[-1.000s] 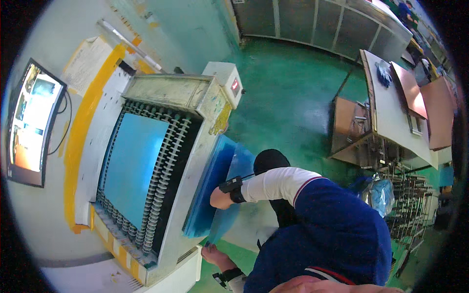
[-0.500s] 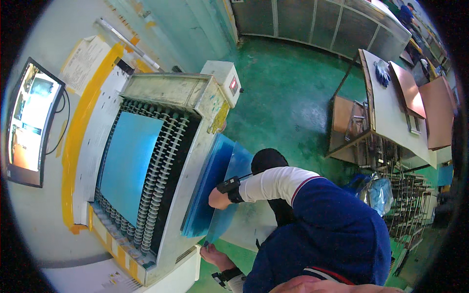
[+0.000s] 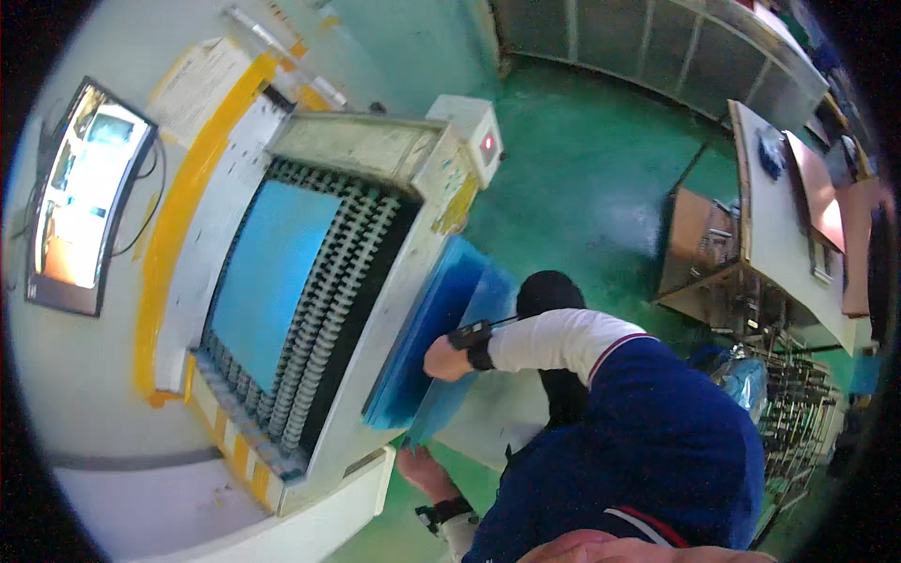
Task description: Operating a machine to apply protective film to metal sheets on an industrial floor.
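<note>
Roller machine [image 3: 399, 310]: pale, stained, paint-worn casing; rows of ridged, disc-like rollers [image 3: 361, 239] in a dark bed. Bench [image 3: 771, 225] well apart, at right: pale flat top carrying a copper-coloured panel [image 3: 815, 192]. Smooth, flat blue panel [image 3: 272, 281] lies on the rollers. Stack of glossy blue sheets [image 3: 434, 305] leans just beside the casing; a paler, translucent sheet [image 3: 441, 405] lies outermost. Left hand [image 3: 427, 472] pinches this sheet's lower corner. Right hand [image 3: 450, 359] rests against the sheets, fingers hidden; cannot tell whether gripping.
</note>
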`<action>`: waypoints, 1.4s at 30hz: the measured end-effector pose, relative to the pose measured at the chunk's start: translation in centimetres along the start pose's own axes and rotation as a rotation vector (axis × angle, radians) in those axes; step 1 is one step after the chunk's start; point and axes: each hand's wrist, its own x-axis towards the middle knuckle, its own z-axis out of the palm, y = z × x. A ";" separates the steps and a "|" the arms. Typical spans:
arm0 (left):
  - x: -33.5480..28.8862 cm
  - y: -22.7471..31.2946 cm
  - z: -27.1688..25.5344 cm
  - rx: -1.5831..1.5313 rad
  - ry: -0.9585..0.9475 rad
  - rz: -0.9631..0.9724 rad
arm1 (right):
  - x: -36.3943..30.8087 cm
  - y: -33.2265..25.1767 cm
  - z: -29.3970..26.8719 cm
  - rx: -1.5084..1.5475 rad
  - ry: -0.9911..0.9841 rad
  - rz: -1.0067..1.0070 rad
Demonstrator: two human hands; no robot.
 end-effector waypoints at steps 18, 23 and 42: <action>-5.2 -10.1 5.3 -0.897 0.171 -0.755 | -5.2 -5.0 -14.0 1.550 0.560 0.272; -3.7 -6.6 7.6 -0.110 -0.165 0.058 | -7.0 -6.5 -16.4 1.974 0.455 0.349; -4.4 -5.8 7.6 -0.783 -0.091 -0.803 | -5.8 -3.9 -8.4 2.100 0.401 0.459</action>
